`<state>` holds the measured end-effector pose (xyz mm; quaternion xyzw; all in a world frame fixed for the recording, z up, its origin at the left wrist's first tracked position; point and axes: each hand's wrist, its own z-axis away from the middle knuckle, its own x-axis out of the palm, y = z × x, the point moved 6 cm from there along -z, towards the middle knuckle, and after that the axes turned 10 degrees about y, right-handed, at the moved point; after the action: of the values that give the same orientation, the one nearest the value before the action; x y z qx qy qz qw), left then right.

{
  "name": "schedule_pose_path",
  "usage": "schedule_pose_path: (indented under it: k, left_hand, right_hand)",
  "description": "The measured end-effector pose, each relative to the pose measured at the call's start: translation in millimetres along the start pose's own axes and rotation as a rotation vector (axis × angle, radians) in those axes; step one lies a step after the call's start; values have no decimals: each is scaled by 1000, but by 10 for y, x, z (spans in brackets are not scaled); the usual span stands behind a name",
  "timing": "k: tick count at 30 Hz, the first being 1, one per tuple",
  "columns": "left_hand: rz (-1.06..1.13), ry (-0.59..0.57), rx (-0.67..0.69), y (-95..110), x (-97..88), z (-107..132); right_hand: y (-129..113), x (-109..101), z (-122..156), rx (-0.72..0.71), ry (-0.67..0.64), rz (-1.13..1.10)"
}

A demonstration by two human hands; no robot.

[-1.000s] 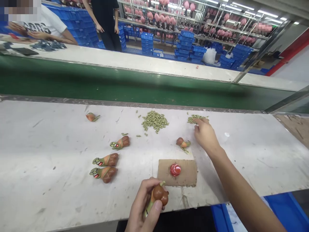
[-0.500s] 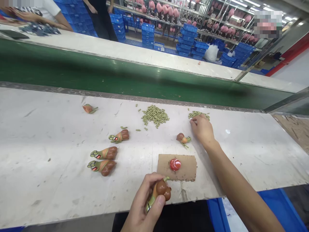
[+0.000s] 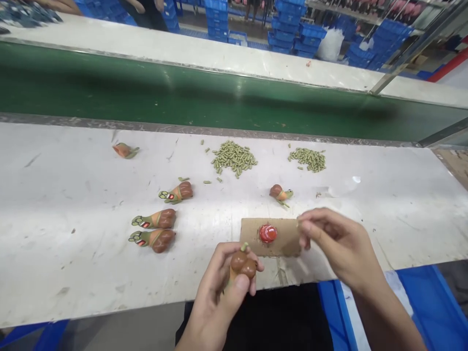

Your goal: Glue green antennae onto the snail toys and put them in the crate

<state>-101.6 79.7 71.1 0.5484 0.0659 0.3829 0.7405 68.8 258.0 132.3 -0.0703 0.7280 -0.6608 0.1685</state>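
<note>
Snail toy (image 3: 242, 265), brown-shelled, sits wrapped in the fingers and thumb of the left hand (image 3: 219, 297), just over the front edge of the desk (image 3: 73, 253). Right hand (image 3: 338, 241) hovers with fingertips pinched together, anything between them too small to tell, at the right edge of a cardboard piece (image 3: 252, 239) bearing a red cap (image 3: 268, 233).

The left hand (image 3: 215, 292) hides most of the toy snail (image 3: 241, 264); the right fingertips (image 3: 305, 226) blur, and a co-worker's hand (image 3: 60, 5) is cut off by the top edge.
</note>
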Motion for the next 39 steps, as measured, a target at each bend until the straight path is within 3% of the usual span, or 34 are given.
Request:
schedule_pose_path:
  k: [3, 6, 11, 17, 22, 26, 29, 33, 39]
  left_hand:
    - [-79, 7, 51, 22, 113, -12]
    - [-110, -16, 144, 57, 242, -50]
    - [-151, -10, 177, 89, 374, -93]
    - [-127, 32, 171, 63, 378, -70]
    - [-157, 85, 195, -24, 266, -29]
    - [-66, -30, 138, -110, 218, -14]
    - [-77, -58, 117, -124, 199, -25]
    - [-78, -81, 91, -119, 206, -13]
    - [-56, -93, 77, -111, 217, 18]
  right_hand:
    - [19, 167, 344, 116, -93, -130]
    - [59, 264, 534, 154, -104, -185]
    - [150, 291, 628, 187, -88, -179]
    - [248, 300, 632, 264, -94, -248]
    - [196, 261, 514, 131, -72, -151]
    - [40, 207, 306, -157, -12, 201]
    - [-17, 270, 205, -308, -61, 353]
    - [9, 370, 176, -350, -145, 415]
    - [5, 410, 159, -397, -146, 468]
